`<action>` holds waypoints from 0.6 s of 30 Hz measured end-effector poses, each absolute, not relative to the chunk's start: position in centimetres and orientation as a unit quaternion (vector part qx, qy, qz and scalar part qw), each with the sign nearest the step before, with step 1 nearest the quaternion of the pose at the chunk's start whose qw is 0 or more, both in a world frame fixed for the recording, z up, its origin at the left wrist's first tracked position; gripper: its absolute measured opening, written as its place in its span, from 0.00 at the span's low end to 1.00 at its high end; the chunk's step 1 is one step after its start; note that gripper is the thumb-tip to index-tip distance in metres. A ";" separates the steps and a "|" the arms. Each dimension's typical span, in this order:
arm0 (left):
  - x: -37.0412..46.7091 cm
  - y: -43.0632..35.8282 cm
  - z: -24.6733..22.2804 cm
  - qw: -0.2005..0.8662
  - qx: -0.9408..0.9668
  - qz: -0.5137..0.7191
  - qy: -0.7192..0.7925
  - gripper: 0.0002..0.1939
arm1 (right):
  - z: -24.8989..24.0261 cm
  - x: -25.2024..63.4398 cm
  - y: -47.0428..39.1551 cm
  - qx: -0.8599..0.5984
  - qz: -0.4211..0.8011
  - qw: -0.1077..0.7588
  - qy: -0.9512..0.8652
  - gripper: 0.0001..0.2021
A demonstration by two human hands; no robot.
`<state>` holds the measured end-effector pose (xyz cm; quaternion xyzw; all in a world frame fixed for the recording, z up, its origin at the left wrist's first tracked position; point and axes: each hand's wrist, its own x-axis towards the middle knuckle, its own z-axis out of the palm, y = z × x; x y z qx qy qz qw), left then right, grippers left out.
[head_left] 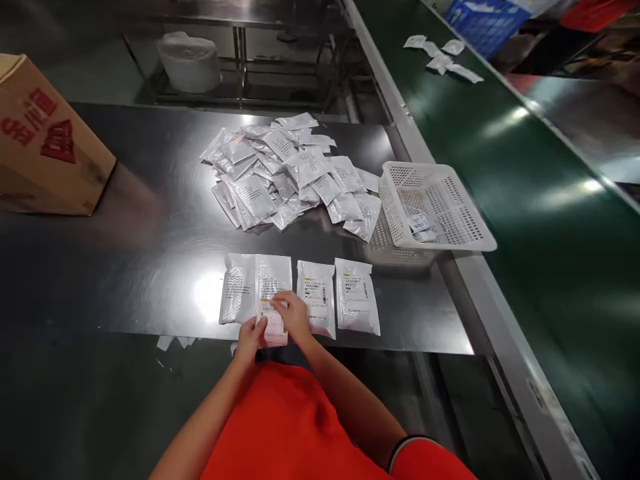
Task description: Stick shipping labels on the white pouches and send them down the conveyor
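Near the front edge of the metal table, my left hand [251,333] is closed on the lower left side of a label sheet [275,332]. My right hand [294,313] pinches the top of the same sheet, over the lower part of a padded mailer [273,270]. Another mailer [239,288] lies directly to the left, printed text up. To the right lie two mailers with shipping labels, one close to my right hand [316,297] and one farther right [357,295].
A heap of mailers [280,173] covers the table's [180,167] middle back. Right of it stands a white basket [460,200] with small packets. A cardboard box [55,147] is at left. The green conveyor [525,200] carries several packets. Beyond it are a blue crate [483,27] and a person's red clothing.
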<state>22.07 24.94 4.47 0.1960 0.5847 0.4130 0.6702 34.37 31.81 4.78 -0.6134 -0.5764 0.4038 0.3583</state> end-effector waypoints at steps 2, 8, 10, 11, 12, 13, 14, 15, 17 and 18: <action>23.1 23.7 3.4 0.668 0.158 0.408 0.602 0.29 | 2.7 34.2 35.5 -0.638 0.356 0.337 -0.594 0.09; 23.0 16.5 2.0 0.705 0.124 0.324 0.618 0.29 | -2.0 33.1 41.0 -0.668 0.266 0.219 -0.659 0.12; 22.4 14.9 2.4 0.719 0.146 0.303 0.608 0.29 | -2.7 32.8 40.1 -0.674 0.218 0.207 -0.675 0.17; 22.1 14.3 2.7 0.718 0.166 0.300 0.605 0.30 | -3.0 32.6 39.3 -0.671 0.186 0.191 -0.692 0.21; 21.8 14.0 3.1 0.711 0.189 0.301 0.607 0.30 | -3.2 32.4 38.4 -0.659 0.158 0.167 -0.716 0.25; 21.5 13.9 3.5 0.696 0.213 0.306 0.613 0.29 | -3.4 32.1 37.5 -0.639 0.139 0.137 -0.744 0.27; 21.2 14.0 3.9 0.678 0.235 0.311 0.624 0.28 | -3.7 31.9 36.6 -0.611 0.135 0.105 -0.773 0.29; 20.9 14.2 4.2 0.658 0.256 0.314 0.635 0.26 | -3.9 31.7 35.9 -0.581 0.139 0.073 -0.798 0.31; 20.0 14.7 4.7 0.622 0.288 0.318 0.655 0.23 | -4.1 31.6 35.0 -0.548 0.150 0.028 -0.822 0.33; 19.6 15.0 4.8 0.610 0.297 0.320 0.661 0.22 | -4.1 31.7 34.9 -0.544 0.151 0.018 -0.825 0.34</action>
